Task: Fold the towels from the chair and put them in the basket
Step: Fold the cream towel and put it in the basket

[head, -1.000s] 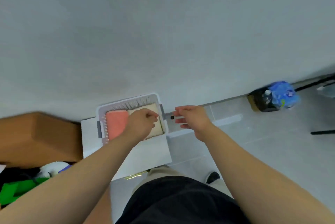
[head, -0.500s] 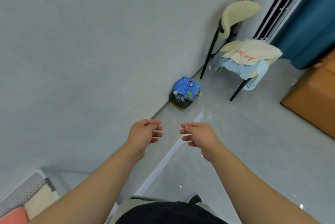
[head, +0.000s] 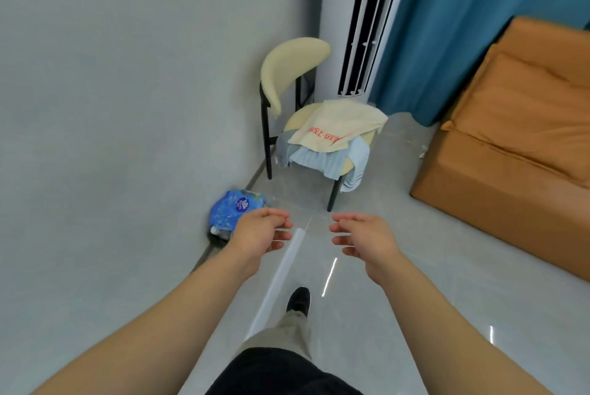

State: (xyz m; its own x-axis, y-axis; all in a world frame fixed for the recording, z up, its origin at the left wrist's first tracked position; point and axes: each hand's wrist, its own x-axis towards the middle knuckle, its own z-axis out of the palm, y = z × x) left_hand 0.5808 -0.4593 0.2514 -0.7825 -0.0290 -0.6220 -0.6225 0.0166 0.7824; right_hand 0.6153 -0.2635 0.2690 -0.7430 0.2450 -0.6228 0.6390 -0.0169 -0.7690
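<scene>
Towels (head: 335, 136) lie heaped on the chair (head: 292, 65), cream over blue, ahead of the left hand (head: 258, 235) and right hand (head: 367, 239) and well apart from both. Each hand is empty, fingers loosely curled. Snatching the cream one could drag the overhanging blue one to the floor (head: 383, 283).

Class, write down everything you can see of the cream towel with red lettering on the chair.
The cream towel looks like soft, pale yellow cloth, with a line of red printed characters near its front edge. It lies unfolded and rumpled on top of the pile, draped across the seat of the chair. It rests on a light blue towel, which spills out beneath it over the seat's edge. Nothing else touches it.
</scene>
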